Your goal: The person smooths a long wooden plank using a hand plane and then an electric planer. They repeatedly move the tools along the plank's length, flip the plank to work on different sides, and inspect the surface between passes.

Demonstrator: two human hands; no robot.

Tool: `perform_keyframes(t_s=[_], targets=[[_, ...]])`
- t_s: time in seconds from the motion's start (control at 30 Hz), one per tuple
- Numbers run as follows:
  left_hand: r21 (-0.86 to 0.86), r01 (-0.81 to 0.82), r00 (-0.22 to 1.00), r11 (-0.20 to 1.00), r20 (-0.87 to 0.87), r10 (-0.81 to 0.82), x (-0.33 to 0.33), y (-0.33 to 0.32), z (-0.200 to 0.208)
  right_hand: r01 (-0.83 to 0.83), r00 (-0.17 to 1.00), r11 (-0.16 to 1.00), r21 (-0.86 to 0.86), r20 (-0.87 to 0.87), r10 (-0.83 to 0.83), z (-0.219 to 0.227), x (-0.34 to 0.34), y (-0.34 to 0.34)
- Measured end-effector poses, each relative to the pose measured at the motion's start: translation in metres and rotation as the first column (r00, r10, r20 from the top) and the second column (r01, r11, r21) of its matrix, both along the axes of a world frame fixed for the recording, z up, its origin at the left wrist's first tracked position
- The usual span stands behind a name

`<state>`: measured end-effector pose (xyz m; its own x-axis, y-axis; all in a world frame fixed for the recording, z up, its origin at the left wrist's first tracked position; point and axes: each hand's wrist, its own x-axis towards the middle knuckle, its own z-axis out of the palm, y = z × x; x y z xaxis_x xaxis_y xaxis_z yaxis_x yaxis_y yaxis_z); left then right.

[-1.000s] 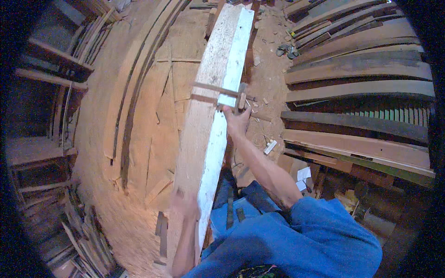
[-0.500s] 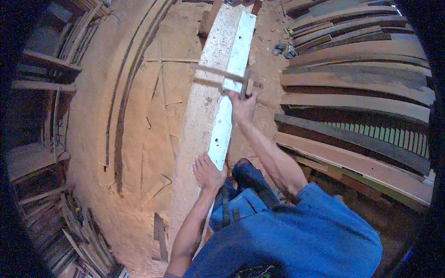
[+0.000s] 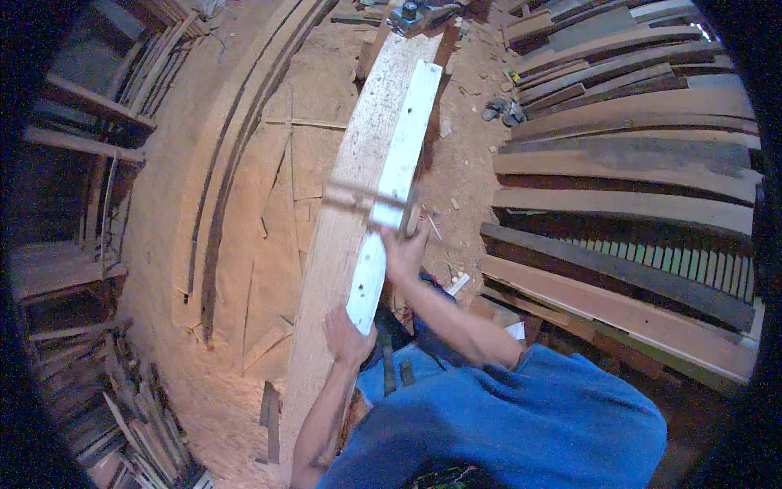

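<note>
A long pale strip of wood (image 3: pixel 411 122) with a few dark holes lies along the right edge of a thick wooden beam (image 3: pixel 371 114). My right hand (image 3: pixel 407 251) is closed round the block of a wooden marking gauge (image 3: pixel 349 196), at the strip's right side. The gauge's two thin bars reach left across strip and beam; motion smears them. My left hand (image 3: pixel 349 336) is closed over the strip's near end, pressing it against the beam, its fingers on the beam's top. What lies under that palm is hidden.
Stacked boards (image 3: pixel 619 155) fill the right side. Long dark-edged planks (image 3: pixel 236 122) lie on the dusty floor to the left, near loose offcuts (image 3: pixel 147 424). A dark power tool (image 3: pixel 411 12) sits at the beam's far end. A pair of sandals (image 3: pixel 503 112) lies right of the beam.
My right hand has drawn the marking gauge toward me along the strip. My left hand stays at the strip's near end. The view has shifted, bringing the beam's far end into sight.
</note>
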<state>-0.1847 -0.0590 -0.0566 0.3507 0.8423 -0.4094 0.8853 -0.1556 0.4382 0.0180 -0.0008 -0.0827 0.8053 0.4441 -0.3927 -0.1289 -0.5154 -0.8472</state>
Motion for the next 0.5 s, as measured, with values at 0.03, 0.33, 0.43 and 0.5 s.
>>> perform_keyframes(t_s=[0.03, 0.33, 0.43, 0.5], targets=[[-0.009, 0.0, 1.0, 1.0, -0.024, 0.0, -0.002, 0.0, -0.003, -0.002, 1.0, 0.991, -0.133, -0.026, -0.001, 0.002, -0.011, -0.005], [-0.013, 0.019, 0.998, 1.0, -0.054, -0.02, -0.012, -0.011, -0.026, 0.081, 0.944, 0.984, 0.16, 0.304, -0.128, -0.029, 0.216, 0.193], [-0.128, 0.053, 0.987, 0.99, -0.147, -0.071, 0.007, 0.005, -0.006, 0.09, 0.978, 0.996, 0.028, 0.187, -0.094, -0.04, 0.233, 0.204], [0.117, 0.008, 0.996, 0.993, -0.089, 0.002, 0.046, 0.025, 0.006, 0.086, 0.976, 0.987, 0.139, 0.19, -0.111, -0.036, 0.228, 0.199]])
